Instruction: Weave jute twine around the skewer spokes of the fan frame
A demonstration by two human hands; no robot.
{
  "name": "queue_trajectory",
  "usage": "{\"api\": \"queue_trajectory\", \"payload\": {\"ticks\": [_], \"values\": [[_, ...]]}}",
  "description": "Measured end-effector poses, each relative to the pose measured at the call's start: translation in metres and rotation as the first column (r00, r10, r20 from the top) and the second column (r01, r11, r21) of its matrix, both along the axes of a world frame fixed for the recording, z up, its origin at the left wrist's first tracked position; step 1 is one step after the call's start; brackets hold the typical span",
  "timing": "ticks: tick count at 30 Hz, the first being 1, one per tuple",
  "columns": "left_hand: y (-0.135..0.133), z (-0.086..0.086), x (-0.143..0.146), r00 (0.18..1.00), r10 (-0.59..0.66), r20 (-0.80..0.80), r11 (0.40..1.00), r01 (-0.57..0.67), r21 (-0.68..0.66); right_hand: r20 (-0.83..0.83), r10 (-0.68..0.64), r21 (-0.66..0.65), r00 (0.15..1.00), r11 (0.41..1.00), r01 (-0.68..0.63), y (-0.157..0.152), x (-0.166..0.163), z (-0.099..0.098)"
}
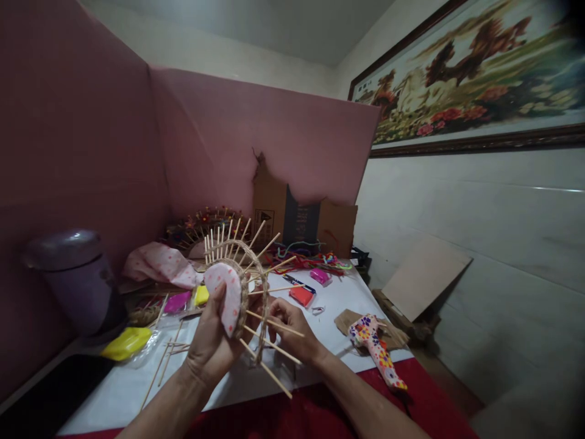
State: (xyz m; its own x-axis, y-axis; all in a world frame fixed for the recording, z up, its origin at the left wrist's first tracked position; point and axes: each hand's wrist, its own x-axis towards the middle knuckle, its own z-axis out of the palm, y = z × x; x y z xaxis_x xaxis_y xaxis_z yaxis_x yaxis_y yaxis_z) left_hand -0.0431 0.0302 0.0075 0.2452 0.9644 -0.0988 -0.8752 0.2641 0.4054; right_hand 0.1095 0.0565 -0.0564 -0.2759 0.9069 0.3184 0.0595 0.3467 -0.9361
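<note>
One stick-and-twine frame [245, 299], held above a white tabletop [329, 326]

Main piece: dotted fabric disc [223, 292] at its centre, twine woven round the disc, thin sticks radiating outward, a twine ring set apart from the weave; whole piece tilted

Left hand [210, 332]: closed round the lower part of the piece, thumb pressed on the disc

Right hand [291, 328]: fingers curled at the outer ring, among the sticks; whether they pinch twine or stick cannot be told

To the left: loose sticks [164, 363], one large yellow packet [127, 343], a lidded purple container [75, 280], a crumpled dotted cloth [159, 265]

Beyond the right hand: one red packet [301, 296], one magenta packet [320, 277], coloured strands [304, 262]

To the right: one flower-patterned gun-shaped tool [372, 341], resting partly on a cardboard scrap [397, 332]

At the back: torn-edged cardboard [337, 224], standing upright
</note>
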Motion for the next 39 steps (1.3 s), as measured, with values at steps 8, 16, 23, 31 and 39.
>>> {"api": "queue_trajectory", "payload": {"ticks": [8, 16, 23, 31, 39], "values": [[-0.001, 0.004, 0.004, 0.998, -0.035, -0.056, 0.998, 0.032, -0.054, -0.048, -0.061, -0.016, 0.997, 0.998, 0.06, 0.01, 0.003, -0.002], [0.0, 0.0, 0.006, 0.981, 0.038, -0.188, 0.999, -0.044, -0.026, -0.172, -0.266, 0.048, 0.949, 0.96, 0.277, 0.002, 0.014, 0.026], [0.002, -0.012, 0.009, 0.949, 0.065, -0.307, 0.997, -0.074, -0.019, -0.467, 0.112, -0.112, 0.877, 0.976, -0.185, -0.017, 0.005, 0.033], [0.004, -0.012, 0.011, 0.938, 0.034, -0.345, 0.999, -0.034, 0.006, -0.435, 0.061, -0.186, 0.898, 0.97, -0.156, -0.011, 0.01, 0.029], [0.006, -0.011, 0.009, 0.912, 0.058, -0.407, 0.996, -0.078, -0.033, -0.455, 0.013, -0.121, 0.89, 0.99, -0.077, -0.008, 0.011, 0.03]]}}
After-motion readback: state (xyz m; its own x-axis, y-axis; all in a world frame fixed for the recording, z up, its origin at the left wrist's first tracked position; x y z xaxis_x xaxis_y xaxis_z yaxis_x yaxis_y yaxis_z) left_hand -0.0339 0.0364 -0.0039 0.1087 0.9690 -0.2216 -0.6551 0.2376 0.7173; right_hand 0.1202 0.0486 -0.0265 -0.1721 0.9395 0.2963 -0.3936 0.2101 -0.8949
